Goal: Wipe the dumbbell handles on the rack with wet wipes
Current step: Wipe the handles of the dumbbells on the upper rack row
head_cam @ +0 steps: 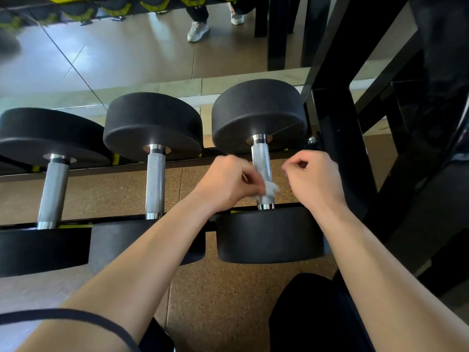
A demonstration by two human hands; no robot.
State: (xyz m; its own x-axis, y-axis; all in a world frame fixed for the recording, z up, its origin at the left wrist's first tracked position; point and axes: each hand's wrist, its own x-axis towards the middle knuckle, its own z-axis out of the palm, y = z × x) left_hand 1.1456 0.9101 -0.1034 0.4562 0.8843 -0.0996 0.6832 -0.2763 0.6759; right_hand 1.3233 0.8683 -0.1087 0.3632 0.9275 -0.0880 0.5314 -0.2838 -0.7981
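The wipe (pixel 271 188), a small crumpled white scrap, is lying against the lower part of the right dumbbell's handle (pixel 261 158), just above the shiny collar by the near weight. The left hand (pixel 228 181) is pinching the wipe, with its fingers curled and pressing it onto the left side of the knurled steel bar. The right hand (pixel 314 179) is hovering just to the right of the same handle, its fingers curled into a loose fist with nothing showing inside them and not touching the bar. Both bare forearms are reaching in from the bottom edge.

That dumbbell is resting on the rack (pixel 101 170) as the rightmost of three, with its black round ends sitting on the front and rear rails. The middle handle (pixel 155 184) and the left handle (pixel 52 191) are lying uncovered, well apart from the hands. A black upright post (pixel 337 148) is standing just right of the dumbbells. Behind the rack a mirror (pixel 114 52) is reflecting pale shoes (pixel 198 31) and tiles. Brown speckled flooring (pixel 220 301) is showing beneath.
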